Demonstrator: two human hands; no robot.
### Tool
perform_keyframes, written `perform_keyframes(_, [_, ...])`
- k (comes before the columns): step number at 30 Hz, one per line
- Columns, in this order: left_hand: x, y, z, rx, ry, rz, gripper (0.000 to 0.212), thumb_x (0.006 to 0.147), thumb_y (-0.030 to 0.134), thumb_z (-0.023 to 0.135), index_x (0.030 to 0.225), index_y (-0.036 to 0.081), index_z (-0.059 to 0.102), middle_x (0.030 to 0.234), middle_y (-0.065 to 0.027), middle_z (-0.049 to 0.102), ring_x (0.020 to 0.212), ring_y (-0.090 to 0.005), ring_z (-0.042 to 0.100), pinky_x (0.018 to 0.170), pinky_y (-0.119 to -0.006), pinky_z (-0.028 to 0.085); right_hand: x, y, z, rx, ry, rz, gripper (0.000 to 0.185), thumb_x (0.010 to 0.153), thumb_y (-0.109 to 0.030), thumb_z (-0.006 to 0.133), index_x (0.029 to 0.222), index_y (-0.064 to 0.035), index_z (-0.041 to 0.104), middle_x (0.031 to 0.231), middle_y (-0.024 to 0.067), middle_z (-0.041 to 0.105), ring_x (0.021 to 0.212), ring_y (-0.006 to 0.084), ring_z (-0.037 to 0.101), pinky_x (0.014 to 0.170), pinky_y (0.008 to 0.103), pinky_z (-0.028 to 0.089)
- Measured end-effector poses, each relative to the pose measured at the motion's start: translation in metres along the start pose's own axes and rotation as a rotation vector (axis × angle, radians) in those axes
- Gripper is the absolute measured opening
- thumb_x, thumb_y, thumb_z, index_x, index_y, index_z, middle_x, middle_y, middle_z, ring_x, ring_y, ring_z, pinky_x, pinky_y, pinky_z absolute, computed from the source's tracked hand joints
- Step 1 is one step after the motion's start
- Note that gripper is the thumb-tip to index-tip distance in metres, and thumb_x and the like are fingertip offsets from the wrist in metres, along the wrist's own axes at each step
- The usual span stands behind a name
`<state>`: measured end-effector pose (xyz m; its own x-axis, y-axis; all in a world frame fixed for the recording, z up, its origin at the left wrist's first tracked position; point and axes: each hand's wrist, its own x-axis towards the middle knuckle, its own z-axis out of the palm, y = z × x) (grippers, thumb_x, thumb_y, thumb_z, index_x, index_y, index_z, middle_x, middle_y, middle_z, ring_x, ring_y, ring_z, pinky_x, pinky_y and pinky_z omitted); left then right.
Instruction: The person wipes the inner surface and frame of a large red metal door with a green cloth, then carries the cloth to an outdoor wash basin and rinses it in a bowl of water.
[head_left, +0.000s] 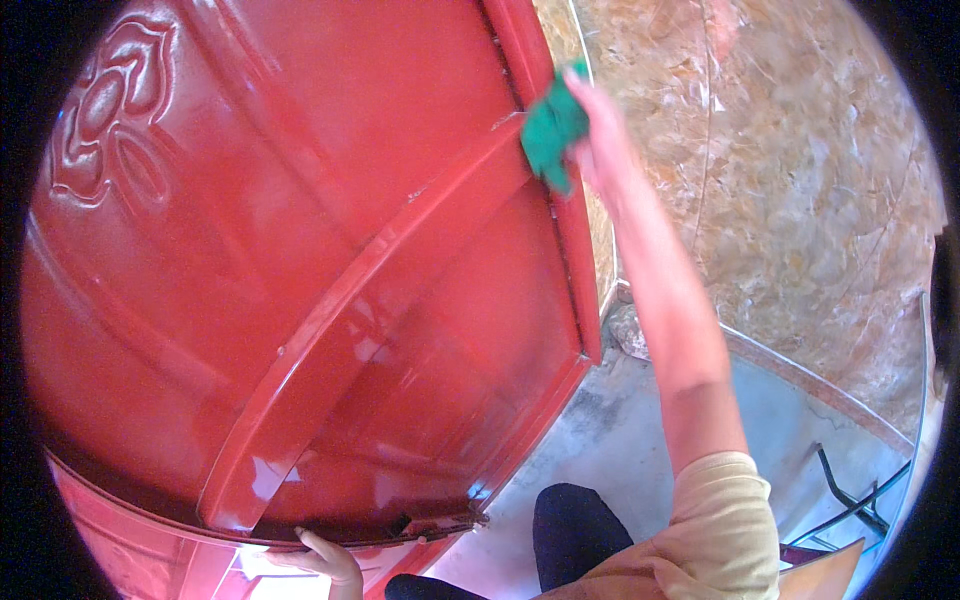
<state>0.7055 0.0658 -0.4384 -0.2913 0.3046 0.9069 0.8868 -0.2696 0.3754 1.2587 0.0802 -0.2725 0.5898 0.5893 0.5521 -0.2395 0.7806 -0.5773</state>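
A large red painted metal door (300, 187) with embossed decoration fills the left and middle of the view. A raised red bar crosses it diagonally. My right hand (592, 135), arm stretched far up, grips a green cloth (556, 129) against the door's right edge, beside the red frame, where the bar ends. The hand is somewhat blurred. At the bottom, my left hand (322, 559) is at the near edge of the door, thumb on the edge and the other fingers outside it; nothing else shows in it.
A brown marbled wall (787, 150) stands to the right of the door frame. Below it lies a grey concrete floor (600, 442). Dark metal tubes (847, 495) and a wooden board (825, 574) are at the lower right. A stone (628, 330) sits by the wall's corner.
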Motion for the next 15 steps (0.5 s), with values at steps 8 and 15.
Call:
perform_keyframes(8, [0.001, 0.000, -0.002, -0.116, -0.031, 0.032, 0.061, 0.082, 0.015, 0.050, 0.127, -0.010, 0.018, 0.126, -0.0291, 0.024, 0.116, -0.0392, 0.029, 0.098, -0.045, 0.023, 0.024, 0.010, -0.015, -1.030, 0.303, -0.178, 0.042, 0.077, -0.038, 0.046, 0.103, -0.0063, 0.055, 0.090, 0.0203, 0.060, 0.086, 0.0297, 0.058, 0.076, 0.0364, 0.044])
perform_keyframes(15, [-0.012, -0.019, 0.007, 0.034, -0.016, 0.005, 0.066, 0.077, 0.014, 0.054, 0.127, -0.011, 0.020, 0.127, -0.0308, 0.027, 0.118, -0.0413, 0.027, 0.099, -0.047, 0.020, -0.186, 0.151, -0.142, -1.107, 0.471, 0.544, 0.036, 0.081, -0.029, 0.045, 0.096, 0.0027, 0.054, 0.086, 0.0209, 0.060, 0.077, 0.0325, 0.059, 0.068, 0.0411, 0.046])
